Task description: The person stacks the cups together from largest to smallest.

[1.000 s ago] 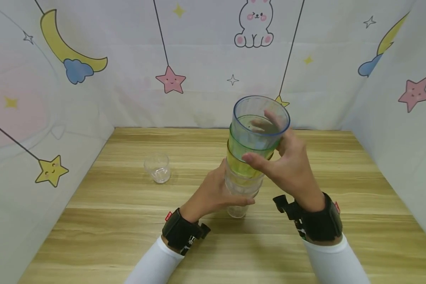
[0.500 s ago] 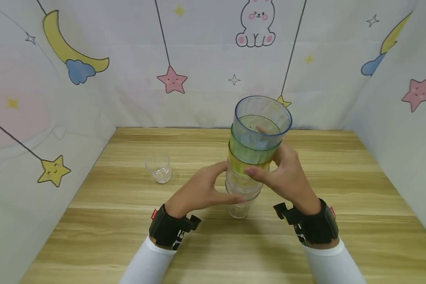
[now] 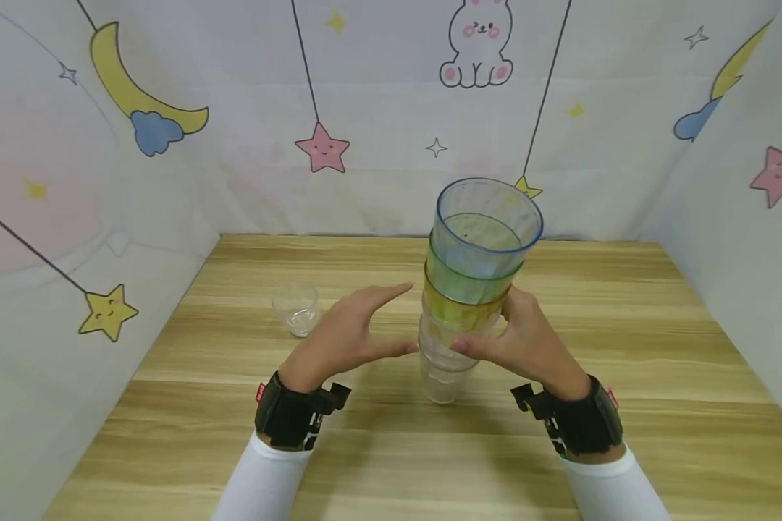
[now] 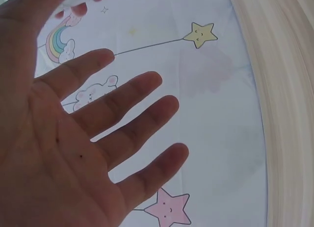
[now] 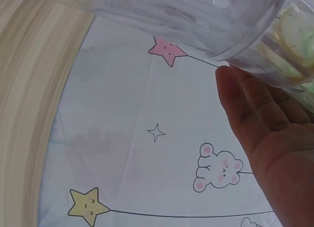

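A tall tower of nested tumblers (image 3: 444, 380) rises in the middle of the head view. At its top is a blue-rimmed tumbler (image 3: 489, 255), above a green one (image 3: 472, 287) and a yellow one (image 3: 459, 311); the lower ones are clear. My right hand (image 3: 531, 344) holds the tower from the right, thumb in front and fingers behind, around the yellow and upper clear tumblers. To the left, my left hand (image 3: 339, 333) is apart from it, with nothing held. Its spread fingers (image 4: 135, 131) show in the left wrist view.
A small clear glass (image 3: 302, 318) stands on the wood-grain table (image 3: 599, 289), just beyond my left hand. Behind the table hangs a white cloth wall (image 3: 378, 195) printed with stars and a rabbit. Similar cloth walls enclose both sides.
My left hand has let go of the tower's lower part and moved left. My right hand has slid down the tower, from the upper tumblers to the yellow and clear ones.
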`<act>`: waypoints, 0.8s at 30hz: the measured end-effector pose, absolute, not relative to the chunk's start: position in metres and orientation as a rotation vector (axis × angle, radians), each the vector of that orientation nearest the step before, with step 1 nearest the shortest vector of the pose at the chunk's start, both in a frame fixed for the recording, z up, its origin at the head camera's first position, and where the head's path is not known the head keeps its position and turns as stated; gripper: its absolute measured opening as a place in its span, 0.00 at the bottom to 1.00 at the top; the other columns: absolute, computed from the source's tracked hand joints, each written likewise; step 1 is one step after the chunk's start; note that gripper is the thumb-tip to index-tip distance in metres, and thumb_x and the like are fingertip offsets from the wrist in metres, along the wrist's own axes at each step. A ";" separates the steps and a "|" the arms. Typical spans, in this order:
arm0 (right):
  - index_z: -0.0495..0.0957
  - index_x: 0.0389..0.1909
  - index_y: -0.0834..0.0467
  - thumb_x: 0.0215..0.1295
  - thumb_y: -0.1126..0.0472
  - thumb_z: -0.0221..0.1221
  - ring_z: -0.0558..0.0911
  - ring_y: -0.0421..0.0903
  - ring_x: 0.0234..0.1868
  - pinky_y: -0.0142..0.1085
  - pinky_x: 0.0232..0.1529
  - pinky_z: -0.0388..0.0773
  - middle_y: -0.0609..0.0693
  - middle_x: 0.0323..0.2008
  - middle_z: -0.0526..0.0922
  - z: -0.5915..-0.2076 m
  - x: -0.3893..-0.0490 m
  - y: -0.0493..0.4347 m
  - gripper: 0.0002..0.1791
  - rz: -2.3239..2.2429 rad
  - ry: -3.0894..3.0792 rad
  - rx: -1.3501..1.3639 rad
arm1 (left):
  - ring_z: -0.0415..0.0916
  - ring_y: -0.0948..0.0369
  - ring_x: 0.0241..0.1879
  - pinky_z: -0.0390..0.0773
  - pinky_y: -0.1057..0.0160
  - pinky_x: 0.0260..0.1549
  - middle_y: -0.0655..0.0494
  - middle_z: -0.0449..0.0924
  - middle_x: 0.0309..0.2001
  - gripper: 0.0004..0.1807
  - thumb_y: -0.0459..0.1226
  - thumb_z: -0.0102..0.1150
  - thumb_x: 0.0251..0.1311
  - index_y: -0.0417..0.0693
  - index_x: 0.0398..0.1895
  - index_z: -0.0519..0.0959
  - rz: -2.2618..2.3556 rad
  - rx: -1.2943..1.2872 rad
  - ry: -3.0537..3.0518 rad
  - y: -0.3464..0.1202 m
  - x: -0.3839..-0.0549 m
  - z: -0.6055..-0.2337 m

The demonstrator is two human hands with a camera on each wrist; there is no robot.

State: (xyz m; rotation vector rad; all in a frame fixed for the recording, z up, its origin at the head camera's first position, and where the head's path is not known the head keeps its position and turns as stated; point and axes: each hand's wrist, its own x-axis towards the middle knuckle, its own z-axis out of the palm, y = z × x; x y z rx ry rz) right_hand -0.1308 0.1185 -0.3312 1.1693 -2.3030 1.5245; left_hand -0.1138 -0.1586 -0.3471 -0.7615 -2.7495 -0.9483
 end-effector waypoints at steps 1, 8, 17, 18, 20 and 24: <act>0.75 0.62 0.52 0.52 0.62 0.76 0.81 0.47 0.55 0.43 0.58 0.76 0.44 0.54 0.83 -0.332 -0.131 0.119 0.35 1.519 -2.305 1.176 | 0.69 0.56 0.67 0.69 0.52 0.64 0.56 0.72 0.68 0.46 0.59 0.72 0.54 0.57 0.75 0.67 -0.938 -0.750 -2.750 -0.160 -0.114 -0.347; 0.73 0.63 0.52 0.50 0.62 0.78 0.80 0.46 0.56 0.44 0.57 0.76 0.44 0.55 0.82 -0.333 -0.133 0.122 0.38 1.530 -2.335 1.221 | 0.68 0.49 0.67 0.68 0.46 0.64 0.50 0.72 0.68 0.44 0.55 0.72 0.56 0.51 0.74 0.68 -0.884 -0.643 -2.737 -0.170 -0.118 -0.349; 0.73 0.63 0.53 0.49 0.62 0.78 0.80 0.46 0.57 0.49 0.56 0.77 0.45 0.56 0.81 -0.333 -0.134 0.124 0.39 1.530 -2.411 1.248 | 0.70 0.44 0.65 0.70 0.39 0.60 0.43 0.73 0.66 0.44 0.55 0.71 0.57 0.46 0.73 0.69 -0.724 -0.412 -2.744 -0.192 -0.121 -0.349; 0.72 0.63 0.53 0.49 0.62 0.78 0.80 0.46 0.57 0.49 0.56 0.77 0.45 0.56 0.81 -0.333 -0.134 0.125 0.39 1.532 -2.417 1.249 | 0.70 0.44 0.65 0.70 0.39 0.60 0.43 0.73 0.66 0.43 0.55 0.71 0.57 0.46 0.72 0.69 -0.714 -0.391 -2.745 -0.194 -0.121 -0.348; 0.73 0.63 0.53 0.49 0.62 0.78 0.80 0.46 0.56 0.48 0.55 0.78 0.45 0.56 0.81 -0.334 -0.135 0.125 0.39 1.535 -2.433 1.249 | 0.70 0.42 0.64 0.70 0.38 0.58 0.42 0.74 0.66 0.42 0.55 0.71 0.58 0.45 0.72 0.69 -0.695 -0.354 -2.744 -0.199 -0.121 -0.348; 0.73 0.62 0.52 0.50 0.61 0.78 0.81 0.45 0.55 0.47 0.55 0.79 0.44 0.55 0.82 -0.336 -0.137 0.125 0.37 1.558 -2.465 1.263 | 0.70 0.40 0.63 0.70 0.36 0.57 0.40 0.74 0.65 0.42 0.53 0.71 0.59 0.43 0.72 0.69 -0.685 -0.275 -2.738 -0.212 -0.121 -0.348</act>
